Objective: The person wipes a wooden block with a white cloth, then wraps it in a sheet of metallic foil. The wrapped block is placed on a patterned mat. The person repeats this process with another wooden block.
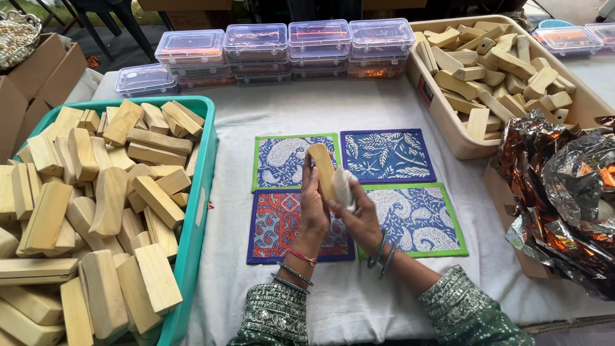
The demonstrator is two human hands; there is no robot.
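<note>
Fingers [312,186] of the left hand [314,208] were wrapped around a long wooden block [322,168], holding it up on end. Fingers of the right hand [362,218] were pinched on a small white cloth [344,187], pressing it against the side of the block. Both hands were up in the air, right above four printed mats [384,157] on the white table cover [346,109].

Left of the mats sat a big teal tub [200,186], heaped full of pale wooden blocks [96,211]. Right of the mats, and a bit farther back, was a tan bin [442,122] with more wooden pieces [493,64] piled inside. Right of the mats, nearer to the person, lay a crinkly heap of shiny foil [564,186] in silver and orange. Behind the mats stood a row of clear plastic boxes [288,48] with lids, stacked up. Far left of the mats were brown cardboard boxes [38,77].

The mats were blue, with one red and blue one, and two had green edges. Thin bangles [379,253] hung on the right wrist, and a red thread [301,256] was on the left wrist.
</note>
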